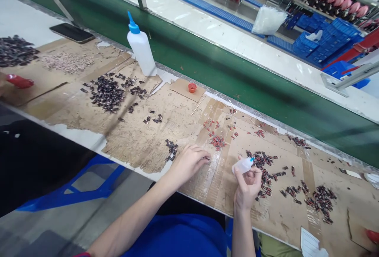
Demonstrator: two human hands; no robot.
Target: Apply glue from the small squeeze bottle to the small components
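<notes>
Brown cardboard (142,136) covers the work table, and behind it runs a long green board (237,85). I take as landmark the pile of red pieces (217,141), which lies on this cardboard. Farther off and to the left of the red pile stands a tall white bottle (142,51), upright, with a blue pointed cap. Left hand (188,164) is on the near left side of the red pile, palm down; its thumb and finger are closed together on a small dark piece (206,158), just nearer than the pile. Right hand (248,186) is on the near right side of the pile, and its curled fingers hold a small bottle (242,166). This bottle lies almost sideways: its bottom is toward the left hand, while its blue tip points to the right, away from the dark piece and from the red pile. So the bottle and the dark piece are apart, and the tip is on the farther end. Whether the right fingertips also pinch something else, I cannot tell. Directly beyond the right hand, rightward of the red pile, is a heap of dark pieces with red parts (262,158).
</notes>
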